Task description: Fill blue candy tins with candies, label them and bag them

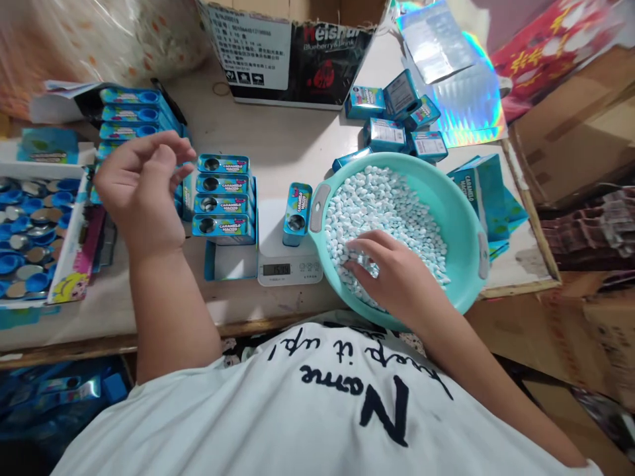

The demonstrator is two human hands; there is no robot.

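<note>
My right hand [389, 268] is at the near left part of a turquoise bowl [464, 218], its thumb and fingers apart against a heap of small pale candies [381, 205]. My left hand [149, 182] is raised palm up, fingers loosely curled and apart, with nothing seen in it. It partly covers a stack of blue tins [129, 97]. On a white kitchen scale [280, 264] with a lit display stands one blue candy tin [297, 215] with a round dark opening in its top. To its left, several similar tins [223, 226] form a row beside a blue open carton [211, 261].
A white box [59, 264] at left holds blue and silver caps. Several closed blue tins [384, 132] lie behind the bowl, and flat blue cartons [486, 192] to its right. A black cardboard box [297, 66] and shiny pouches [436, 39] sit at the back.
</note>
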